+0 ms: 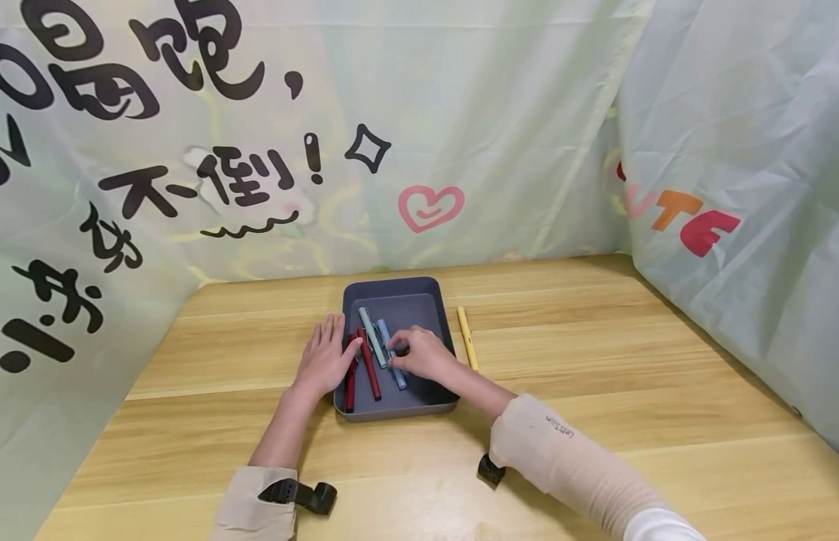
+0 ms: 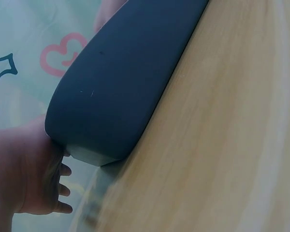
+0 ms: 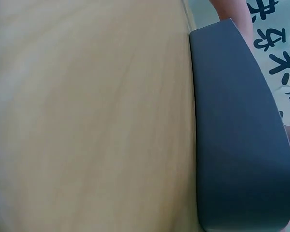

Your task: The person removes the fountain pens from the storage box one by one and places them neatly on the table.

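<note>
A dark grey tray [image 1: 392,412] stands on the table, holding a pale green pen [image 1: 374,336], a blue pen [image 1: 398,379] and two dark red pens [image 1: 370,366], [image 1: 349,394]. My left hand [image 1: 327,357] rests on the tray's left rim with fingers extended, the thumb reaching in above the red pens. Over the tray, my right hand [image 1: 422,353] has bent fingers, thumb and fingertips at the blue pen; whether they pinch it is unclear. In the left wrist view the tray wall [image 2: 116,72] covers part of the left hand [image 2: 34,174]. The right wrist view shows mostly tray wall [image 3: 241,135].
A yellow pen [image 1: 467,338] lies on the wooden table [image 1: 595,361], just right of the tray. Printed cloth [image 1: 514,150] hangs behind the table and along its sides. Black wrist cameras [image 1: 301,494] are strapped below both hands.
</note>
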Demonstrator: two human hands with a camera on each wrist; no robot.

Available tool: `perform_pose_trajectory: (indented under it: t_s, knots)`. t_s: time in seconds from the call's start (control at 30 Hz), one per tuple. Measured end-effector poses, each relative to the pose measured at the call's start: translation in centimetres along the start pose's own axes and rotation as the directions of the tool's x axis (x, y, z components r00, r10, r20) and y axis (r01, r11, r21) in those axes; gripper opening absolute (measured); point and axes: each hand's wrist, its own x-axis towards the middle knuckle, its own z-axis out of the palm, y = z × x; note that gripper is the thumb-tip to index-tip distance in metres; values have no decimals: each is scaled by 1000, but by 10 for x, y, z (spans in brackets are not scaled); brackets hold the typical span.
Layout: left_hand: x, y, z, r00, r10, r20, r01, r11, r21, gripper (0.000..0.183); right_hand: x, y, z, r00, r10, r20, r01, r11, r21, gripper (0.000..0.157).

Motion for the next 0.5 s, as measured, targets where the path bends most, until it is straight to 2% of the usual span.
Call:
perform_pose_trajectory:
  t_s: [0.2, 0.4, 0.5]
  knots:
    - [0, -1, 0, 1000, -1, -10, 1, 1000, -4, 67, -1, 0, 3, 1000, 11, 21, -11, 1000, -25, 32]
    - [0, 1, 0, 1000, 3, -3, -3, 1000, -5, 67, -4, 0, 4, 1000, 15, 16, -14, 999, -30, 27]
    - [0, 2, 0, 1000, 3, 3, -3, 1000, -8, 67, -4, 1, 3, 1000, 23, 21, -23, 1000, 1, 24]
